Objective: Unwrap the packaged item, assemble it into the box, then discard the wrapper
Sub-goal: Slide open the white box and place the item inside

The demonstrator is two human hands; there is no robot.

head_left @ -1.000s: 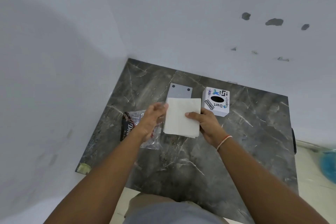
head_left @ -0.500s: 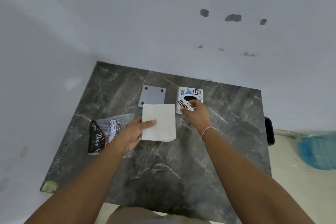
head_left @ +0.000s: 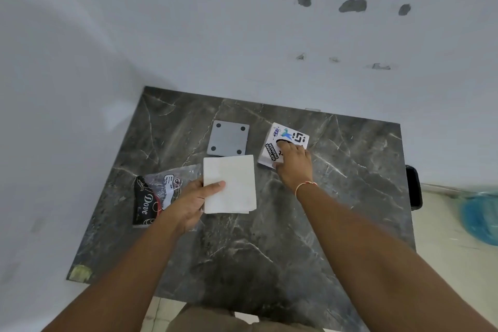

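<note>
Left hand [head_left: 192, 197] pinches the unwrapped tissue stack [head_left: 229, 183] at its 9 o'clock edge, freeing right hand [head_left: 292, 163] to grip, prob. lifting, the stickered tissue box [head_left: 272, 152] at 2 o'clock w/ curled fingers.

Dark marble-patterned table [head_left: 269, 250] fills the middle, pale veins running across it, pushed into a corner of white wall [head_left: 188, 21] – three grey patches [head_left: 352, 5] of missing paint up high, smaller chips below them. A scrap of yellowish tape [head_left: 79, 273] clings to the table's near left corner. Off the right edge, a black object [head_left: 414, 187] pokes out, and beyond it a blurred blue plastic bag [head_left: 481, 217] sits on the pale floor [head_left: 444, 237] – too smeared to read further
</note>
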